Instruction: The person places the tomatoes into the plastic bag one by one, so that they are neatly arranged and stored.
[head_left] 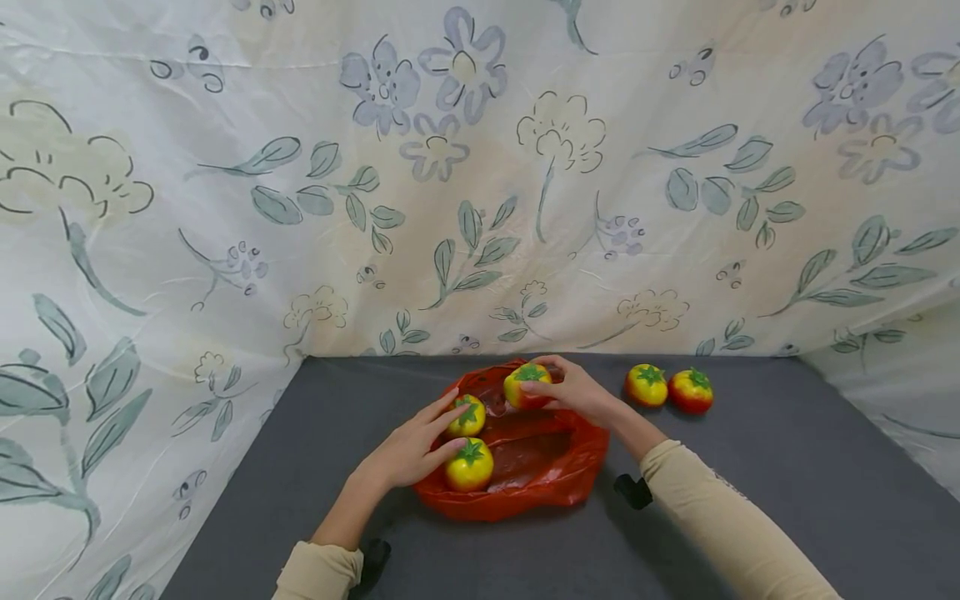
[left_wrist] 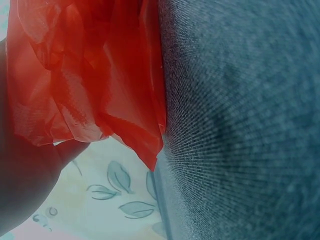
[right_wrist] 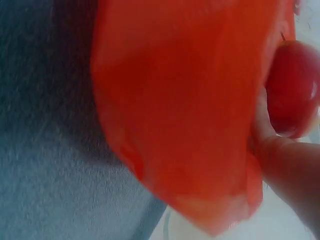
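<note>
A red plastic bag (head_left: pixel 517 504) lies with its mouth spread upward. My right hand (head_left: pixel 573 388) grips a yellow-and-red tomato (head_left: pixel 527 385) with a green leafy top, over the far part of the bag's mouth. From the right wrist, this tomato (right_wrist: pixel 294 90) shows its red side beside the bag wall (right_wrist: pixel 175 100). My left hand (head_left: pixel 405 450) rests at the bag's left side, fingers stretched over one tomato (head_left: pixel 468 418) and thumb at the top of another tomato (head_left: pixel 469 468). In the left wrist view, crumpled bag plastic (left_wrist: pixel 90 75) covers most of that hand.
Two more tomatoes, one (head_left: pixel 646 385) touching the other (head_left: pixel 692 391), sit on the dark grey tabletop (head_left: pixel 750 483) to the right of the bag. Behind the table hangs a floral cloth (head_left: pixel 480 183). Black straps (head_left: pixel 633 492) show near both wrists.
</note>
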